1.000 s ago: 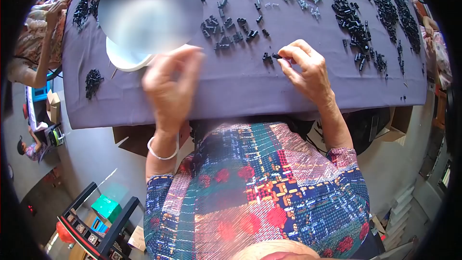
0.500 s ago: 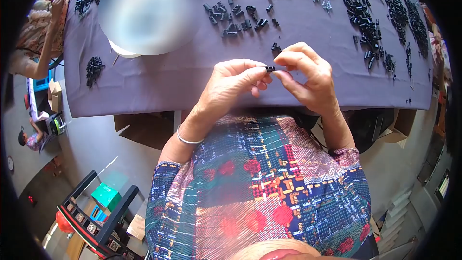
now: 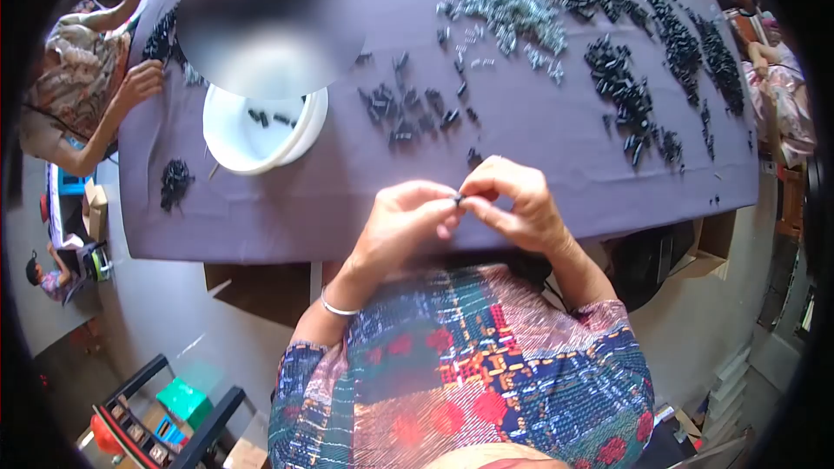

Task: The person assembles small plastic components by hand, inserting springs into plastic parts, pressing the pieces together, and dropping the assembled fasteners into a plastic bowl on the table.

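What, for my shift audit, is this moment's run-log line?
left hand: holding small black piece; right hand: holding same piece; round white bowl: black pieces inside

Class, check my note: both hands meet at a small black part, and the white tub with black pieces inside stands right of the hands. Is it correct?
The side is wrong: in the head view, the white tub, with black pieces inside, stands left of the hands. The left hand and right hand do meet at a small black part.
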### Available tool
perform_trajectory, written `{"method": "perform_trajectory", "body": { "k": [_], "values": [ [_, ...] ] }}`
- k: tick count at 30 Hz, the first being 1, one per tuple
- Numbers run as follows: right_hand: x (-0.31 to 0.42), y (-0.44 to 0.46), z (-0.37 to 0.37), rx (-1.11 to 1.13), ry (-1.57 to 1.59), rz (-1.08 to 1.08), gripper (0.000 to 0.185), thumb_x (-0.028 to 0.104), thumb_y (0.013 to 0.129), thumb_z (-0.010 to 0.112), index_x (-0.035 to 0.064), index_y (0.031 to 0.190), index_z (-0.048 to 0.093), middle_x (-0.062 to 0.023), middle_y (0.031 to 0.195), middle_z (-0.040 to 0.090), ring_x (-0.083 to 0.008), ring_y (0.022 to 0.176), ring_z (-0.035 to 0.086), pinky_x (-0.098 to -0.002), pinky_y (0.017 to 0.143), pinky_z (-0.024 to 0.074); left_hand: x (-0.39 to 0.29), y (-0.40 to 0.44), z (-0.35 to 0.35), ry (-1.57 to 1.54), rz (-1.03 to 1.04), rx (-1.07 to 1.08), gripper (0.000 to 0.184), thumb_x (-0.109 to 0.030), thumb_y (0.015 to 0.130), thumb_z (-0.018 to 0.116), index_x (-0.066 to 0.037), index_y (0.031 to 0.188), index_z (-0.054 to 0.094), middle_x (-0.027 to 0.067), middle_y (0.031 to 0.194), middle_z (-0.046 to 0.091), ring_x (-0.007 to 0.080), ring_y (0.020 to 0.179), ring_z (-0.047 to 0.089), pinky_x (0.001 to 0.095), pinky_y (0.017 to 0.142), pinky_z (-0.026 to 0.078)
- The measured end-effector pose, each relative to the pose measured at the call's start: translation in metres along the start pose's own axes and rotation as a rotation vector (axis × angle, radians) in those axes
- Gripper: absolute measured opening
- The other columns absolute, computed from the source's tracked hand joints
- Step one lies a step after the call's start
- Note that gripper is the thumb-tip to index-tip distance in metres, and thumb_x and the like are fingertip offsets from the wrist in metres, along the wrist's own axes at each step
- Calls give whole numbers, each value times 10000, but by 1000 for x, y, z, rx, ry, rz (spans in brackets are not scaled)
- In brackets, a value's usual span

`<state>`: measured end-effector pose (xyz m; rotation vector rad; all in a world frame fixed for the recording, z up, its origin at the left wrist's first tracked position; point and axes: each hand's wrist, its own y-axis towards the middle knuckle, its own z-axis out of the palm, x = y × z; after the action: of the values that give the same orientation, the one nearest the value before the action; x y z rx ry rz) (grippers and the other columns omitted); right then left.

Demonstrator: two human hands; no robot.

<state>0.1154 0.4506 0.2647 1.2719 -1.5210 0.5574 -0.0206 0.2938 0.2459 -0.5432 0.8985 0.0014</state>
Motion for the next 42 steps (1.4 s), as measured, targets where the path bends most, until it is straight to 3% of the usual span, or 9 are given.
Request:
{"method": "perform_trajectory", "body": {
  "k": [8, 11, 13, 15, 26, 29, 31, 33, 42],
  "values": [
    [-1, 7, -1, 93, 3, -44, 153, -1, 771, 707, 22, 912, 654, -105, 832, 642, -247, 757, 659, -338, 652, 535, -7, -1, -4, 111, 56, 24, 186, -109, 903, 670, 25, 1032, 666, 57, 859, 675, 100, 745, 616, 231, 699, 514],
    [-19, 32, -31, 27, -92, -183, 116, -41, 786, 676, -6, 896, 660, -86, 853, 647, -169, 720, 621, -271, 625, 501, -8, -4, -5, 123, 68, -25, 154, -107, 910, 663, 8, 1013, 664, 43, 860, 668, 94, 748, 612, 232, 696, 515],
    [-35, 50, -42, -257, -287, 56, 90, 30, 793, 683, 26, 877, 651, -99, 830, 633, -234, 718, 622, -347, 662, 501, -8, -6, -6, 112, 94, -60, 144, -108, 916, 657, 4, 1005, 662, 40, 865, 665, 91, 752, 611, 235, 696, 517],
    [-51, 69, -48, -317, -460, 146, 72, 44, 796, 683, 34, 862, 656, -101, 823, 629, -227, 713, 622, -341, 658, 498, -5, -5, -9, 95, 145, -84, 144, -112, 921, 650, 6, 1004, 659, 42, 873, 666, 89, 758, 609, 241, 697, 521],
    [-87, 88, -53, -215, -702, 138, 77, 111, 817, 675, 75, 886, 680, -82, 856, 655, -234, 759, 657, -355, 687, 516, 4, 0, -9, 79, 202, -142, 156, -110, 926, 644, 16, 1018, 652, 41, 873, 666, 85, 757, 598, 234, 685, 506],
    [-59, 73, -47, -150, -522, 127, 76, 95, 814, 677, 60, 882, 678, -88, 835, 652, -224, 719, 651, -336, 667, 517, 3, -1, -5, 85, 209, -192, 156, -101, 927, 639, 21, 1024, 655, 38, 875, 671, 83, 759, 597, 233, 686, 504],
    [-13, 59, -38, 26, -426, 155, 67, 77, 807, 685, 33, 855, 667, -84, 793, 647, -213, 684, 648, -318, 649, 517, 4, -1, -3, 179, 265, -214, 128, -82, 940, 617, 9, 1025, 648, 44, 894, 670, 89, 755, 594, 231, 709, 501],
    [8, 43, -26, 127, -322, 32, 81, 55, 782, 697, 33, 853, 665, -87, 784, 646, -221, 669, 647, -323, 616, 515, 4, -3, 1, 156, 261, -220, 138, -90, 937, 632, 10, 1030, 650, 40, 912, 671, 88, 770, 596, 227, 718, 501],
    [27, 14, -2, 107, -448, 12, 140, 17, 736, 684, 50, 863, 635, -94, 754, 614, -274, 653, 631, -351, 568, 508, 13, -10, 13, 265, 346, -205, 161, -96, 926, 658, 6, 1051, 653, 10, 930, 658, 77, 806, 597, 219, 740, 506]
  ]
}}
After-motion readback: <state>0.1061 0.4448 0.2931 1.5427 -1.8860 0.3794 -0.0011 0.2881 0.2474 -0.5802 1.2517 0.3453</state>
